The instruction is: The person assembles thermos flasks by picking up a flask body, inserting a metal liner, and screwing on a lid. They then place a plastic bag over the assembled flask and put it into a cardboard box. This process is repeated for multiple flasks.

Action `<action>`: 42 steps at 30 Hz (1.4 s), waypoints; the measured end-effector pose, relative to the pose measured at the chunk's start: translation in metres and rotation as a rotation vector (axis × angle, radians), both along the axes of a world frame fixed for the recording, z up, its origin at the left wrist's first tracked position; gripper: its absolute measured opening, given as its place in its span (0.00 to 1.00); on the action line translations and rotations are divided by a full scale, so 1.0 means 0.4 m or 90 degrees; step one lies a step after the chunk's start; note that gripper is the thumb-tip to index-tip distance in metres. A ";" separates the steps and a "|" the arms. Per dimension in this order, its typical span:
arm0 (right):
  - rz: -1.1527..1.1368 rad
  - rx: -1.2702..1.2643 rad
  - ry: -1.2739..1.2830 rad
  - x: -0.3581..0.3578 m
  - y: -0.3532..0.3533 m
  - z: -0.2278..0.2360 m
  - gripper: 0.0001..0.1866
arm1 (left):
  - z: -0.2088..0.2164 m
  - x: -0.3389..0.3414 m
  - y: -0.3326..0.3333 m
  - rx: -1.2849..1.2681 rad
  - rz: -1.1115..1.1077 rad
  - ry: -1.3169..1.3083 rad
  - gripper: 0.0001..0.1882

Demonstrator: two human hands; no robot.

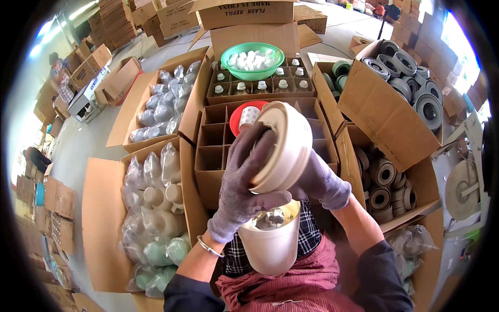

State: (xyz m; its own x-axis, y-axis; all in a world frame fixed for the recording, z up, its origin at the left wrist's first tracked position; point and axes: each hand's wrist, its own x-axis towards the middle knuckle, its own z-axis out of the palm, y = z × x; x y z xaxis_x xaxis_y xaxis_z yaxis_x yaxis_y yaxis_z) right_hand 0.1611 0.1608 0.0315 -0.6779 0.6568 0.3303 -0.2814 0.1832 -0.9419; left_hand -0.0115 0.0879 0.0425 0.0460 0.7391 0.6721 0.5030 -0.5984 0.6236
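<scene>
A thick cream plastic ring-shaped part (291, 140) is tilted on edge in front of me, held between both gloved hands. My left hand (241, 177) is closed on its left side, thumb along the lower rim. My right hand (325, 182) grips it from behind on the right; the ring hides most of those fingers. Just below, a cream cylindrical flask body (270, 249) stands upright at my lap, with a shiny silvery piece (270, 219) inside its mouth. Beyond the ring, a red round dish (236, 117) carries a roll of printed labels (248, 118).
A divided carton (208, 117) stands ahead, with a green bowl of white caps (253, 75) on capped bottles behind it. Cartons of bagged flask parts (156, 200) line the left. At right, cartons hold grey rings (429, 112) and darker rings (382, 174).
</scene>
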 end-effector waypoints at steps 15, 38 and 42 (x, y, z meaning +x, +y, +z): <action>-0.062 -0.195 -0.133 0.034 -0.096 -0.049 0.23 | -0.061 -0.143 -0.052 -0.125 -0.319 0.193 0.40; 0.061 0.534 -0.494 0.159 -0.227 0.134 0.31 | -0.295 0.009 -0.098 -0.201 0.014 0.008 0.30; -0.059 0.226 -0.581 0.221 -0.189 0.123 0.28 | -0.442 0.067 -0.267 -0.435 0.081 -0.180 0.28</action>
State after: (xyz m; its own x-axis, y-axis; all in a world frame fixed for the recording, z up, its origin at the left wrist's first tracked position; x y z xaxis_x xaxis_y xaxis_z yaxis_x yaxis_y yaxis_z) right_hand 0.2495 0.0852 0.0808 -0.7216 0.6841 -0.1060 0.5562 0.4818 -0.6771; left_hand 0.0154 -0.0188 -0.1344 -0.1734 0.9842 0.0348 0.3077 0.0206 0.9512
